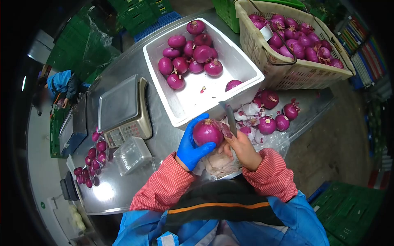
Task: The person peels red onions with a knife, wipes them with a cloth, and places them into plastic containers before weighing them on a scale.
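Wrapped in a blue glove, my left hand (191,148) is closed around a red onion (207,133). My bare right hand (243,150) grips a knife (230,117), its blade pointing up and away from me. A strip of loose purple skin hangs between the onion and my right thumb. Just ahead stands a white foam box (184,110) with several red onions (196,53) inside. Beside the knife lie peeled scraps (250,110) and several onions (267,125) on the metal table.
At the back right stands a cream crate (283,76) full of onions. A weighing scale (123,110), a clear plastic tray (132,156) and packed onions (93,160) occupy the left of the metal table (135,192). A co-worker in blue (61,84) is at far left.
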The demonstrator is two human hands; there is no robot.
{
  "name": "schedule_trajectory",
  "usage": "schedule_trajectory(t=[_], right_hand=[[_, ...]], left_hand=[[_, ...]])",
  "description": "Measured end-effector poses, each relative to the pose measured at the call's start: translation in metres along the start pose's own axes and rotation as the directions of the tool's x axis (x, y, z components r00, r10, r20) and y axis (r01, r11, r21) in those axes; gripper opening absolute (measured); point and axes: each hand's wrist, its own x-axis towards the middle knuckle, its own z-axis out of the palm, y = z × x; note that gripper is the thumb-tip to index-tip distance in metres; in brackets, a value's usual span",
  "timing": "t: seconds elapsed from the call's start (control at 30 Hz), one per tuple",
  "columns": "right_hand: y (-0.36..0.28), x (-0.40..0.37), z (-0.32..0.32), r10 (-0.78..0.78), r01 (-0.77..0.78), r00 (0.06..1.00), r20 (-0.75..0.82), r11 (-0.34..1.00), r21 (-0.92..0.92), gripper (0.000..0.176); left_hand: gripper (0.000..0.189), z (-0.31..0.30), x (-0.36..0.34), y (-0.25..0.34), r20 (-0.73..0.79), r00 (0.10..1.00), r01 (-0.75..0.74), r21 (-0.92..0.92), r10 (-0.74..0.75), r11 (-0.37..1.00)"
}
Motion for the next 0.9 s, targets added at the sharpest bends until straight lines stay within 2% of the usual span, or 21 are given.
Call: schedule_trajectory(t=[0.03, 0.07, 0.1, 0.13, 0.27, 0.47, 0.57, 0.63, 0.67, 0.7, 0.73, 0.77, 0.8, 0.87, 0.9], right_hand=[[-0.017, -0.005, 0.010, -0.162, 0.131, 0.977, -0.138, 0.969, -0.207, 0.027], [-0.026, -0.008, 0.010, -0.332, 0.224, 0.936, -0.121, 0.821, -0.525, 0.024], [-0.033, -0.012, 0.007, -0.478, 0.267, 0.877, -0.047, 0.566, -0.780, 0.021], [-0.040, -0.017, 0.006, -0.582, 0.255, 0.810, 0.072, 0.239, -0.937, 0.019], [-0.046, -0.017, 0.014, -0.618, 0.209, 0.772, 0.147, 0.028, -0.978, 0.012], [-0.031, -0.006, 0.003, -0.632, 0.207, 0.762, 0.143, 0.028, -0.978, 0.010], [-0.010, -0.005, -0.024, -0.583, 0.129, 0.808, 0.081, 0.040, -0.991, 0.008], [-0.007, -0.013, -0.040, -0.627, 0.105, 0.779, 0.007, 0.120, -0.987, 0.007], [-0.007, -0.012, -0.045, -0.644, 0.105, 0.764, -0.020, 0.154, -0.983, 0.006], [-0.018, -0.017, -0.032, -0.612, 0.116, 0.788, -0.057, 0.239, -0.964, 0.022], [-0.021, -0.021, -0.020, -0.595, 0.116, 0.803, -0.038, 0.219, -0.969, 0.022], [-0.026, -0.021, -0.012, -0.593, 0.119, 0.805, -0.014, 0.186, -0.975, 0.021], [-0.030, -0.019, -0.006, -0.588, 0.120, 0.809, 0.007, 0.153, -0.981, 0.021], [-0.031, -0.019, 0.003, -0.579, 0.135, 0.815, 0.027, 0.145, -0.980, 0.021], [-0.032, -0.019, 0.006, -0.575, 0.134, 0.818, 0.033, 0.134, -0.982, 0.021]], left_hand=[[0.091, 0.000, 0.000, 0.002, -0.019, 1.000, 0.004, 0.032, -0.003, 0.999], [0.090, 0.000, -0.001, 0.003, -0.047, 0.999, -0.022, 0.077, 0.025, 0.997], [0.090, 0.001, -0.003, 0.003, -0.072, 0.996, -0.046, 0.121, 0.055, 0.992], [0.090, 0.003, -0.004, 0.004, -0.094, 0.992, -0.067, 0.164, 0.083, 0.984], [0.090, 0.013, -0.006, 0.011, -0.085, 0.990, -0.086, 0.291, 0.116, 0.953], [0.087, 0.019, -0.010, 0.012, -0.085, 0.980, -0.143, 0.309, 0.177, 0.940], [0.087, 0.017, -0.013, 0.010, -0.074, 0.968, -0.207, 0.302, 0.240, 0.930], [0.086, 0.015, -0.013, 0.017, -0.069, 0.951, -0.266, 0.325, 0.303, 0.908], [0.085, 0.011, -0.007, 0.014, -0.085, 0.945, -0.258, 0.392, 0.315, 0.883], [0.084, 0.005, -0.003, 0.008, -0.096, 0.946, -0.234, 0.458, 0.309, 0.858], [0.083, 0.003, -0.001, 0.005, -0.094, 0.948, -0.214, 0.520, 0.304, 0.827], [0.080, 0.008, 0.000, 0.005, -0.102, 0.933, -0.251, 0.503, 0.346, 0.827], [0.080, 0.010, 0.006, 0.008, -0.079, 0.922, -0.271, 0.567, 0.379, 0.778], [0.079, 0.014, 0.002, 0.011, -0.053, 0.908, -0.270, 0.684, 0.416, 0.677], [0.079, 0.015, 0.002, 0.010, -0.073, 0.902, -0.260, 0.694, 0.425, 0.672]])
